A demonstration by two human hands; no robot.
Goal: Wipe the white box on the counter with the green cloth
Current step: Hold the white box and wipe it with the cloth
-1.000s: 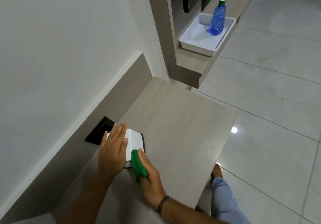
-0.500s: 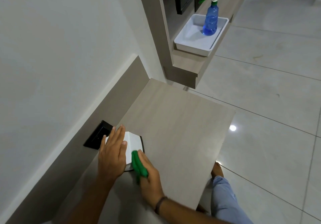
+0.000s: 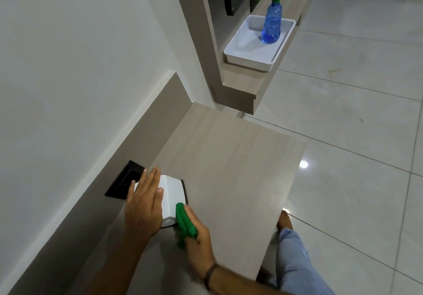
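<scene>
A small white box with a dark base stands on the wooden counter, close to the wall. My left hand lies flat on the box's top and left side, fingers spread. My right hand grips a bunched green cloth and presses it against the box's near right side. Much of the box is hidden under my left hand.
A black wall socket sits just left of the box. Further back a white tray holds a blue spray bottle on a raised shelf. The counter's right edge drops to a tiled floor, where my leg shows.
The green cloth and my right hand have stayed at the box's near right side, shifting only slightly. My left hand keeps its place on the box. The view has tilted a little.
</scene>
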